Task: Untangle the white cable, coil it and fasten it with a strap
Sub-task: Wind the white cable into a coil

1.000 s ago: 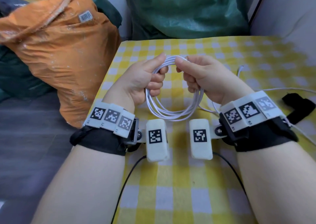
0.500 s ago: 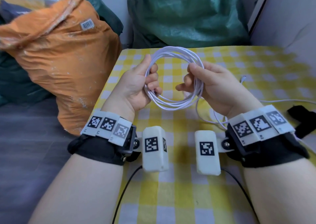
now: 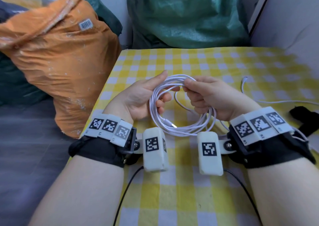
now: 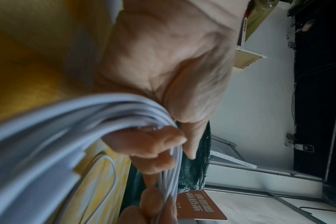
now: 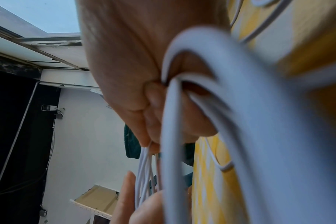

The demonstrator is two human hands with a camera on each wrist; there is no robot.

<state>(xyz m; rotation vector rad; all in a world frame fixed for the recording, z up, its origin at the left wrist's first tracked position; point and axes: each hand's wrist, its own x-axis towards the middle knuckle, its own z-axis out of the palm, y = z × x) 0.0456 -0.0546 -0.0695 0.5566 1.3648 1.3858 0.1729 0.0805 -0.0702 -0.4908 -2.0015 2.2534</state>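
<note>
Both hands grip coil [image 3: 174, 104]: left hand [image 3: 143, 98] fingers curl round strands, right hand [image 3: 208, 96] pinches top. Keep loops even, feed tail [image 3: 276, 102] in before strap [image 3: 303, 117].

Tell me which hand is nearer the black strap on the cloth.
Right. The right hand holds the white cable coil on the side where the black strap lies; the left hand grips the coil's far side.
</note>
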